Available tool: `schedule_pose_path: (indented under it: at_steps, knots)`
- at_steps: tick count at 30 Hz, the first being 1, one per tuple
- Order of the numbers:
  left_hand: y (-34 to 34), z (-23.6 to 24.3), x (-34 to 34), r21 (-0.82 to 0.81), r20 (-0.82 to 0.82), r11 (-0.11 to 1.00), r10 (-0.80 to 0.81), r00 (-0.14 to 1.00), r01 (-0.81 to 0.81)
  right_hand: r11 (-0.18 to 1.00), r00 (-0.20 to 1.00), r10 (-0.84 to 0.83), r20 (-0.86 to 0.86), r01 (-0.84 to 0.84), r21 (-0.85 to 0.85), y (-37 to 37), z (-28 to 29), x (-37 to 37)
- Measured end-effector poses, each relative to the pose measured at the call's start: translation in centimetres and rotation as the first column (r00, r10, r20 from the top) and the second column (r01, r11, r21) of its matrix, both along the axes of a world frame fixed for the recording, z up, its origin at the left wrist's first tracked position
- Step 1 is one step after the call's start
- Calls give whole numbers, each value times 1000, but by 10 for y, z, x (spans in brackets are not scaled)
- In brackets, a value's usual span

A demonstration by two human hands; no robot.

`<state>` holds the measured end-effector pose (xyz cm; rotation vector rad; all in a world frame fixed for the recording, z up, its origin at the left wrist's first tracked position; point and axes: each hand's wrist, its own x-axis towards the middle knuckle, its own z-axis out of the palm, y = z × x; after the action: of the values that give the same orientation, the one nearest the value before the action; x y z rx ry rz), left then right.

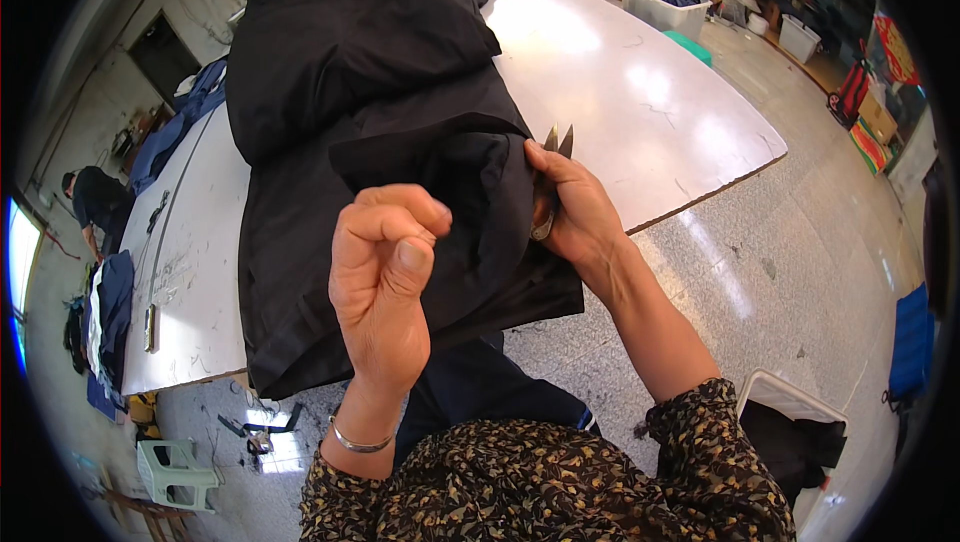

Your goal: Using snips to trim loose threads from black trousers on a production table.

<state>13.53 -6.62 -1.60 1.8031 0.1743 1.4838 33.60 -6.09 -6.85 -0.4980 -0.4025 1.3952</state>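
Note:
My left hand (385,272) is raised over the black fabric (360,72), fingers curled with the thumb against them; whatever may be between the fingertips is too small to make out. My right hand (575,207) grips metal scissors (560,142), blades pointing up, with its thumb on the edge of a folded-back layer of the black cloth (490,212). The garments lie in a thick, folded pile over the middle and front edge of the white table (650,132).
A person (100,197) stands at the left side near blue garments (180,122) and a dark ruler or strip (150,327). A pale stool (175,467) is at lower left. A bin (775,392) with black cloth is at lower right; another bin (660,7) stands beyond the table.

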Motion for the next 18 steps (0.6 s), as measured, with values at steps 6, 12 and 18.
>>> schedule_pose_path:
  at_steps: [6,12,18]
  knots:
    - [15,5,7,-247,125,940,-210,970,236,997,986,-76,151,79,-8,-15,18,-7]
    - [26,13,23,84,-357,968,249,900,-235,997,979,-71,191,72,1,-15,19,-7]
    - [22,15,34,409,-448,832,540,712,-374,987,966,-153,208,159,-11,-23,28,-17]
